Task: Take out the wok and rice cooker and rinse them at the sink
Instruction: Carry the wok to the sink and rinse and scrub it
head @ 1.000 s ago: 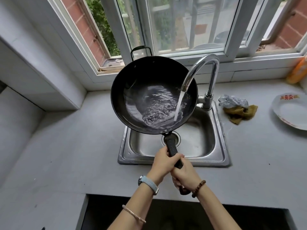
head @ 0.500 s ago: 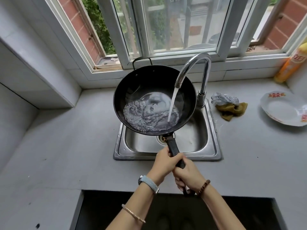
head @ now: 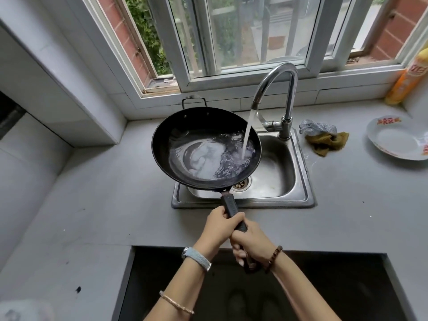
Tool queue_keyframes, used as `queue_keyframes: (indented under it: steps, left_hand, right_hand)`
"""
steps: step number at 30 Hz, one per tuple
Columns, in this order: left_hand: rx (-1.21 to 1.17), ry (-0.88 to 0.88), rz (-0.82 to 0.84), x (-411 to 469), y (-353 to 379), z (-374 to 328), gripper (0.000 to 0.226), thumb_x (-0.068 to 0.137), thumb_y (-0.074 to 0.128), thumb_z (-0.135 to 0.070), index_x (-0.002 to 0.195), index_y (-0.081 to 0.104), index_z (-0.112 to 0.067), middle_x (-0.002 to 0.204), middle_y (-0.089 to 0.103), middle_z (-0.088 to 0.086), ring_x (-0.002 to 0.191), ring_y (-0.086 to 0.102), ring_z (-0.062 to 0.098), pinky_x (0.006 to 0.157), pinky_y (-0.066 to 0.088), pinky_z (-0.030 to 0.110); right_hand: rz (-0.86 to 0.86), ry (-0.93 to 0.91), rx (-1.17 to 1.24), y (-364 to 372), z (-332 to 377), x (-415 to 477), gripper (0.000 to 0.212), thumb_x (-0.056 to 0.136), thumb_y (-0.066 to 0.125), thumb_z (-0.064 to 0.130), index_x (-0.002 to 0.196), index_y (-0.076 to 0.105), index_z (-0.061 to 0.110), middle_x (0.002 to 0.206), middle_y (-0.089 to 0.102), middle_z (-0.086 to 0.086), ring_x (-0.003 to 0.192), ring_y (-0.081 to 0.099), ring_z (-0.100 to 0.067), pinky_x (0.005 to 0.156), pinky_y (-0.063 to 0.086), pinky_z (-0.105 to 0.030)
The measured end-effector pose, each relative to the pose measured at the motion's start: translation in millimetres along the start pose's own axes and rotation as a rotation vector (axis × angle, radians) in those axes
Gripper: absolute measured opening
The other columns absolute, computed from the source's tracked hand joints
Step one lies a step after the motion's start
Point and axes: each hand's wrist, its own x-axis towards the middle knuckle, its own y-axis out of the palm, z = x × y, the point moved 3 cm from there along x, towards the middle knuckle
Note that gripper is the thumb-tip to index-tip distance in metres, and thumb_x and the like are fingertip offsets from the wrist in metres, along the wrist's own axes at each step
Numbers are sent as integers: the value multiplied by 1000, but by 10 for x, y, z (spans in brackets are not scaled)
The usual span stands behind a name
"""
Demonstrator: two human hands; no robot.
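A black wok (head: 185, 126) hangs over the left part of the steel sink (head: 303, 181), with water pooled inside it. The chrome faucet (head: 273, 89) runs a stream onto the wok's right side. My left hand (head: 222, 228) grips the wok's long black handle (head: 229, 206) nearer the pan. Just behind it, my right hand (head: 250, 244) grips the end of the same handle. No rice cooker is in view.
A steel scrubber (head: 317, 127) and a yellow-brown cloth (head: 328, 141) lie right of the sink. A white plate (head: 398, 142) sits at the far right, with an orange bottle (head: 407, 79) by the window sill. A dark opening (head: 324, 286) lies in the counter below my arms.
The wok has shifted left under the faucet, so the stream now lands on its right side. The water inside has swirled to the right. Both hands keep their grip.
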Motion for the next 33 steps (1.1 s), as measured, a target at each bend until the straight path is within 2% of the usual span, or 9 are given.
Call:
queue_keyframes:
  steps: [6, 12, 17, 20, 25, 29, 31, 33]
  left_hand:
    - [-11, -6, 30, -109, -70, 6, 20, 81, 73, -26, 72, 60, -14, 57, 57, -7, 56, 53, 7, 55, 41, 20]
    - [30, -27, 78, -162, 46, -99, 33, 82, 72, -26, 58, 51, -19, 39, 44, -12, 46, 40, 4, 47, 31, 21]
    - [47, -60, 100, -272, 93, -164, 29, 80, 71, -26, 57, 55, -18, 48, 52, -10, 48, 46, 6, 50, 36, 20]
    - [34, -91, 107, -326, 75, -209, 22, 79, 69, -25, 62, 59, -14, 58, 56, -3, 55, 50, 11, 55, 39, 23]
    - [57, -138, 65, -403, -39, -258, 21, 79, 68, -23, 64, 56, -13, 57, 53, -1, 48, 47, 11, 48, 38, 20]
    - [66, -146, 16, -444, -153, -331, 28, 79, 68, -19, 56, 51, -15, 40, 46, -9, 37, 44, 7, 41, 35, 17]
    - [16, -161, 17, -475, -198, -388, 30, 81, 64, -10, 54, 51, -12, 33, 45, -9, 29, 42, 2, 34, 33, 14]
    - [-10, -166, 11, -498, -257, -449, 23, 80, 62, -5, 58, 56, -8, 44, 55, -2, 35, 47, 6, 35, 34, 14]
  right_hand:
    - [-19, 15, 5, 95, 26, -104, 21, 84, 37, -8, 85, 48, 11, 48, 40, -4, 32, 36, -14, 37, 42, -24]
    - [-44, 51, 82, 41, 89, -246, 20, 86, 39, -8, 73, 44, 6, 47, 41, -3, 32, 36, -12, 35, 41, -23]
    - [-40, 88, 224, 46, 79, -346, 24, 88, 40, -7, 69, 42, 7, 47, 39, -4, 32, 34, -12, 35, 39, -22]
    - [-23, 98, 284, 75, 88, -366, 27, 90, 38, -5, 67, 41, 8, 47, 37, -2, 31, 33, -10, 34, 38, -20]
    - [20, 99, 409, 215, 81, -359, 22, 93, 37, -2, 75, 44, 8, 47, 36, 0, 30, 31, -7, 32, 35, -18]
    - [78, 67, 546, 356, 135, -349, 13, 95, 36, 0, 93, 47, 7, 46, 33, 3, 28, 29, -4, 30, 32, -15]
    - [93, 71, 650, 428, 167, -336, 18, 97, 36, 3, 86, 49, 9, 44, 30, 5, 25, 27, -2, 28, 28, -14]
    - [104, 101, 774, 512, 188, -316, 35, 98, 37, 8, 67, 53, 13, 40, 30, 7, 23, 27, -1, 25, 25, -13]
